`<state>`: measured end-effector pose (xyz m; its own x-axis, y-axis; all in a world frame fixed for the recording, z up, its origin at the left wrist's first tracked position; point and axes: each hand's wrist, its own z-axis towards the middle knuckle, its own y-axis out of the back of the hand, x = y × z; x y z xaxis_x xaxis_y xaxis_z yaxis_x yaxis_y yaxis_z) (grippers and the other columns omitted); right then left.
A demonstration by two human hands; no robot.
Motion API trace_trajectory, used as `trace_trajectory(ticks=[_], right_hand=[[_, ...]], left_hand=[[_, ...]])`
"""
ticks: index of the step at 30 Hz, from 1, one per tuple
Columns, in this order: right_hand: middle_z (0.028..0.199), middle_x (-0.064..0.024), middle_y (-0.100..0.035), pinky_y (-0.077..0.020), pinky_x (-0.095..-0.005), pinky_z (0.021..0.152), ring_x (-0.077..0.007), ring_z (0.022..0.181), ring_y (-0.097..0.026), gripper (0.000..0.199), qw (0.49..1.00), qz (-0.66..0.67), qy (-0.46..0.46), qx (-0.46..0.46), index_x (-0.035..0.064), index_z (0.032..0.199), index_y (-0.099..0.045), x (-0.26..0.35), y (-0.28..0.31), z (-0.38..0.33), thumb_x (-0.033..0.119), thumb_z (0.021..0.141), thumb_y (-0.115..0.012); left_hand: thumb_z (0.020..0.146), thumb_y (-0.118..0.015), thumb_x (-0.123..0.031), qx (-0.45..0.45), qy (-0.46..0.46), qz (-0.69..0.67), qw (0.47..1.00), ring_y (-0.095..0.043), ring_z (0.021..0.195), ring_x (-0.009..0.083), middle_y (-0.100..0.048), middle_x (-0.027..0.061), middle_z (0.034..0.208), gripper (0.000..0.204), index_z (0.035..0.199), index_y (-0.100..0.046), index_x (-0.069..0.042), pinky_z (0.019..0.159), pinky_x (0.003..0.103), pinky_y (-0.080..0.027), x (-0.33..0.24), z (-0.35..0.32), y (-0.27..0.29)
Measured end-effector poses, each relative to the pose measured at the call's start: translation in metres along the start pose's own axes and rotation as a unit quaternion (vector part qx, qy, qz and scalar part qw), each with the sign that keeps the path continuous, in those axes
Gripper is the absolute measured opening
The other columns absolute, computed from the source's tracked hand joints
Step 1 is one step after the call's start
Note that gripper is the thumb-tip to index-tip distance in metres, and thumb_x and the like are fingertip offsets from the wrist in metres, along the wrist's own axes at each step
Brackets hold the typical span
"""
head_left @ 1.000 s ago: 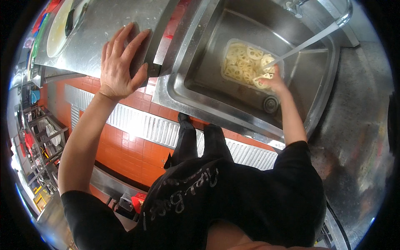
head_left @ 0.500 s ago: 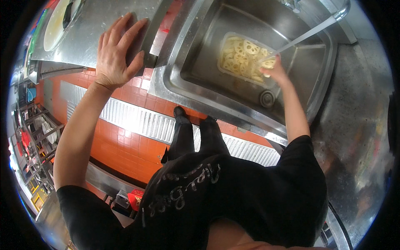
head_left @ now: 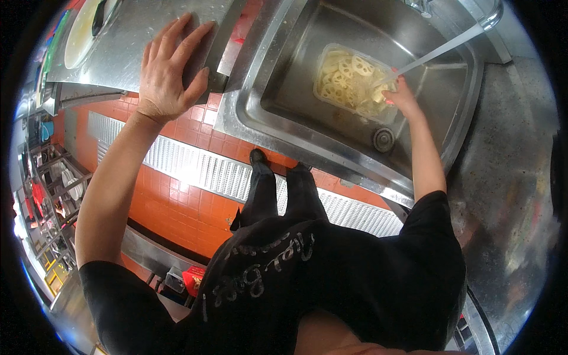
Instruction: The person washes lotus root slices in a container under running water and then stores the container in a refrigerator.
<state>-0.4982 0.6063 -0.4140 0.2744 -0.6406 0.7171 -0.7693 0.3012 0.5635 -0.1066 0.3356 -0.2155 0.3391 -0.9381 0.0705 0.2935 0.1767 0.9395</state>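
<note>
Gripping container (head_left: 349, 83) rim, right hand (head_left: 399, 94); left hand (head_left: 168, 74) flat on counter (head_left: 127, 44) edge

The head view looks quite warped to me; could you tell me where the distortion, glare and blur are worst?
In the head view, the fisheye bends the sink edge and floor grate toward the rim; glare whitens the grate below the left hand; the picture darkens and softens at the right counter; the right hand at the container of lotus root slices stays sharp under the water stream.
</note>
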Motion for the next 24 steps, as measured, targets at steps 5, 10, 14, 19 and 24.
trace_trajectory(ticks=[5,10,14,19,24], right_hand=[[0.134,-0.0102,-0.032,-0.0360,-0.0412,0.097,-0.0315,0.120,-0.036,0.052,0.915,-0.350,0.200,0.033,0.0197,0.120,-0.049,0.007,-0.062,-0.012,0.015,0.072,-0.068],[0.135,-0.0061,-0.034,-0.0361,-0.0426,0.097,-0.0294,0.124,-0.033,0.034,0.896,-0.432,0.071,0.076,0.0169,0.111,-0.055,-0.006,-0.055,0.002,0.008,0.078,-0.055],[0.133,-0.0107,-0.037,-0.0351,-0.0441,0.096,-0.0275,0.121,-0.036,0.033,0.892,-0.418,0.133,0.108,0.0191,0.112,-0.055,0.023,-0.043,-0.005,0.009,0.081,-0.048],[0.137,-0.0068,-0.031,-0.0274,-0.0502,0.100,-0.0321,0.125,-0.029,0.045,0.920,-0.385,0.069,0.024,0.0118,0.118,-0.048,-0.023,-0.086,0.029,0.003,0.074,-0.051],[0.124,-0.0133,-0.041,-0.0333,-0.0417,0.097,-0.0318,0.115,-0.040,0.038,0.921,-0.367,0.132,-0.001,0.0161,0.118,-0.047,-0.034,-0.083,0.038,0.014,0.080,-0.049]], left_hand=[[0.071,-0.047,-0.035,0.000,-0.002,-0.009,1.000,-0.038,0.119,0.0317,-0.038,0.0133,0.131,0.057,0.127,-0.044,-0.021,0.099,0.045,-0.028,0.000,0.003,0.001],[0.070,-0.050,-0.032,-0.001,-0.004,-0.017,1.000,-0.039,0.116,0.0323,-0.039,0.0135,0.129,0.058,0.126,-0.044,-0.019,0.098,0.045,-0.029,-0.003,0.005,0.003],[0.070,-0.051,-0.032,0.000,0.006,-0.023,1.000,-0.039,0.116,0.0327,-0.039,0.0135,0.129,0.057,0.126,-0.044,-0.019,0.097,0.044,-0.029,-0.002,0.000,0.003],[0.071,-0.049,-0.033,-0.002,-0.001,-0.016,1.000,-0.039,0.116,0.0328,-0.039,0.0136,0.129,0.057,0.126,-0.044,-0.019,0.097,0.044,-0.029,-0.002,0.002,0.002],[0.071,-0.049,-0.034,-0.003,-0.001,-0.020,1.000,-0.039,0.117,0.0327,-0.039,0.0137,0.130,0.058,0.126,-0.044,-0.019,0.098,0.044,-0.029,-0.003,0.005,0.002]])
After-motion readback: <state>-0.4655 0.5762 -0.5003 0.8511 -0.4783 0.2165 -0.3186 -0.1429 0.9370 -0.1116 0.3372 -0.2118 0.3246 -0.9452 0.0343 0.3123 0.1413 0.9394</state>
